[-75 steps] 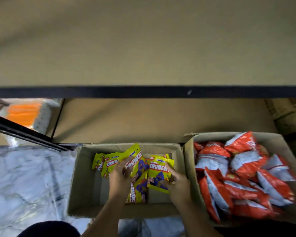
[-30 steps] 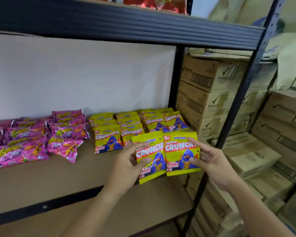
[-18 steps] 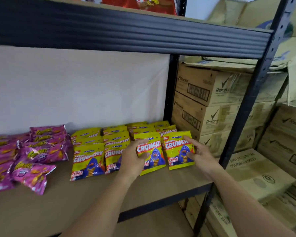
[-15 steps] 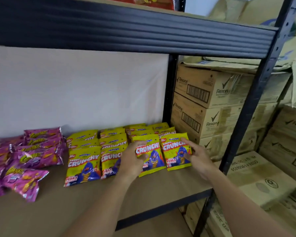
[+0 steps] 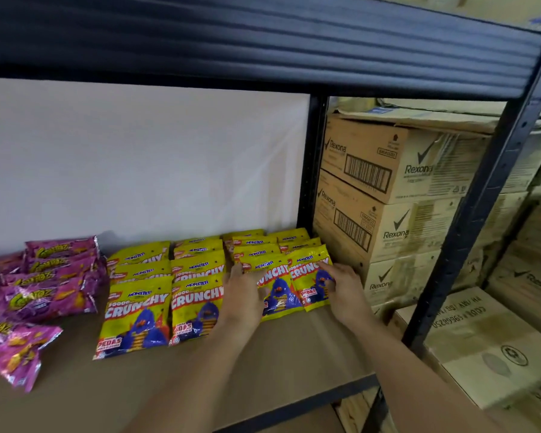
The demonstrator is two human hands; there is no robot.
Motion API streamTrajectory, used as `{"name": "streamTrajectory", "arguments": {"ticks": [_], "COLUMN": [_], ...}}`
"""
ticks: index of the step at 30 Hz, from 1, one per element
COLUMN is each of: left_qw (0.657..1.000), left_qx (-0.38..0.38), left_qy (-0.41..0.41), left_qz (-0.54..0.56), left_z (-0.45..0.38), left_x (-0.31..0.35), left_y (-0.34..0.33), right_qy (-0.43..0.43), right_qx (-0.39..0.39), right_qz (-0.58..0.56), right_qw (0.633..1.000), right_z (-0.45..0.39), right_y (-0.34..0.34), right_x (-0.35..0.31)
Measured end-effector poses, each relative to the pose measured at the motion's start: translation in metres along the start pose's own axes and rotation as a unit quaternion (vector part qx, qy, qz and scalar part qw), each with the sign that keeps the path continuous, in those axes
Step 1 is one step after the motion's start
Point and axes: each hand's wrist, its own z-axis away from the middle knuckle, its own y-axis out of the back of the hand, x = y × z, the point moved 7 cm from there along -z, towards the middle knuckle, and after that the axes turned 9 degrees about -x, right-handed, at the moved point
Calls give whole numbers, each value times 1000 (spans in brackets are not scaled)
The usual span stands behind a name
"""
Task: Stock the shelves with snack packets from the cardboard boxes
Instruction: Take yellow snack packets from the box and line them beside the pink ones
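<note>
You stand at a brown shelf board [image 5: 278, 367] carried by a dark metal frame, with a white wall behind it and another dark shelf edge [image 5: 263, 42] above. Past the right upright [image 5: 469, 220] of that shelf, stacked Rexona cartons [image 5: 388, 170] fill the room. At the left end of the shelf lie pink snack packets [image 5: 44, 295]; right of them sit rows of yellow Crunchy packets [image 5: 166, 295], overlapping from the wall toward the front edge.

Half a second ago you held the two newest packets a little above the rows; now they lie lower and further back on the shelf, at the front of the two rightmost rows (the view has also dipped closer).

Your left hand [image 5: 242, 295] rests with fingers mostly straight, spread over the left new packet [image 5: 278, 292], the thumb at its top edge. Your right hand [image 5: 341, 289] has its fingers lightly bent on the right new packet [image 5: 308, 276], touching its right edge beside the upright; whether it pinches or merely presses cannot be told. Both packets lie side by side, touching.
</note>
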Motion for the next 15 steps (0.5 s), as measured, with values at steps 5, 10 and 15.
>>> {"name": "streamTrajectory", "arguments": {"ticks": [5,10,15], "left_qw": [999,999,999], "left_qx": [-17,-7,1], "left_qy": [5,-7,-50], "left_qz": [-27,-49,-17], "left_z": [9,21,52], "left_x": [9,15,12], "left_y": [1,7,17], "right_qy": [-14,-26,-23], "right_qx": [-1,15,37], "right_qz": [22,11,-35], "right_qw": [1000,999,998], "right_z": [0,23,70], "right_y": [0,8,7], "right_x": [-2,-12,-39]}}
